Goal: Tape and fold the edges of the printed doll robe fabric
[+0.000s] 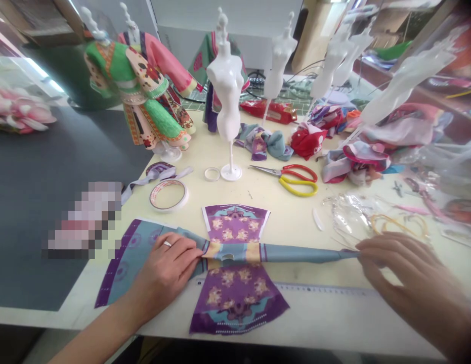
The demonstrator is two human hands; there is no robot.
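A small doll garment (239,280) of purple and blue printed fabric lies spread on the table in front of me. Its left sleeve is wide, blue with a purple border; the right sleeve is gathered into a narrow strip. My left hand (170,268), with a ring on one finger, pinches the fabric where the left sleeve meets the body. At the far end of the right sleeve, my right hand (405,283) grips the tip. A small neck hole shows in the middle. Partly under the garment lies a ruler (326,290).
Scissors (292,177) with red and yellow handles lie beyond the garment, beside a white mannequin (227,96). A tape roll (169,195) is at left. A dressed doll form (144,96) stands behind it. Fabric pieces (356,162) and a clear plastic bag (351,217) are at right.
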